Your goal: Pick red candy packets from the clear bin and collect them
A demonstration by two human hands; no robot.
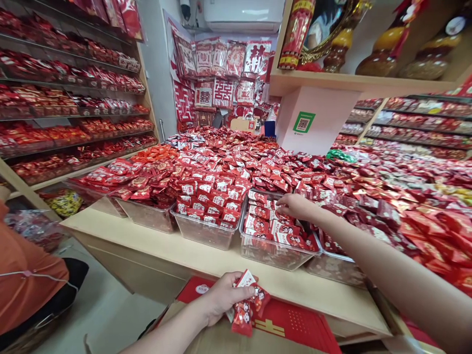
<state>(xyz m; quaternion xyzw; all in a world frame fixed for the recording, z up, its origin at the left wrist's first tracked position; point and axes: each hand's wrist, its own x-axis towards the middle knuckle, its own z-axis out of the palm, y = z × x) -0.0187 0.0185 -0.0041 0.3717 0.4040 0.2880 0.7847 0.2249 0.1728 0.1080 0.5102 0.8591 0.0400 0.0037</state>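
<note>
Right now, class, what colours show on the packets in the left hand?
The packets are mostly red with white; see head view.

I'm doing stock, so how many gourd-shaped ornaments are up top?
3, all on the upper-right shelf: left gourd near the red tube, middle gourd, right gourd. More may be hidden.

Red-and-white cartoon-printed packets [242,317] bunch tilted at near centre; matching packets [289,239] lie in rows inside a clear bin [273,253], farther right.
</note>
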